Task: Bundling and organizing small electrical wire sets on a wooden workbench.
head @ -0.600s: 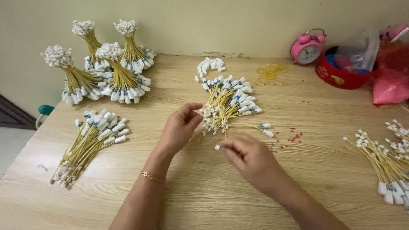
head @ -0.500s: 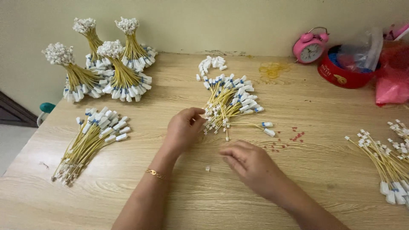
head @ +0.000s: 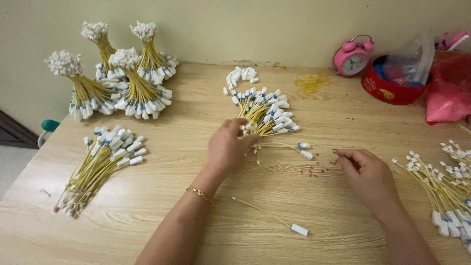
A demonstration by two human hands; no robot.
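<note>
My left hand (head: 226,147) rests on the near end of a loose pile of yellow wires with white and blue connectors (head: 265,114), its fingers closed around wire ends. Over to the right, my right hand (head: 367,172) has its fingertips pinched at some small red pieces (head: 314,170) scattered on the wooden table (head: 162,206). A single yellow wire with a white connector (head: 269,216) lies loose on the table between my forearms.
Several upright tied wire bundles (head: 117,73) stand at the back left. A flat bundle (head: 100,164) lies left, another pile (head: 444,186) at the right edge. A pink alarm clock (head: 351,58), red tin (head: 392,83), red bag (head: 449,88), white connectors (head: 240,76) and rubber bands (head: 311,82) sit behind.
My right hand has moved right, away from the centre, to the small red pieces. A single wire now lies loose on the table near me. My left hand stays at the pile.
</note>
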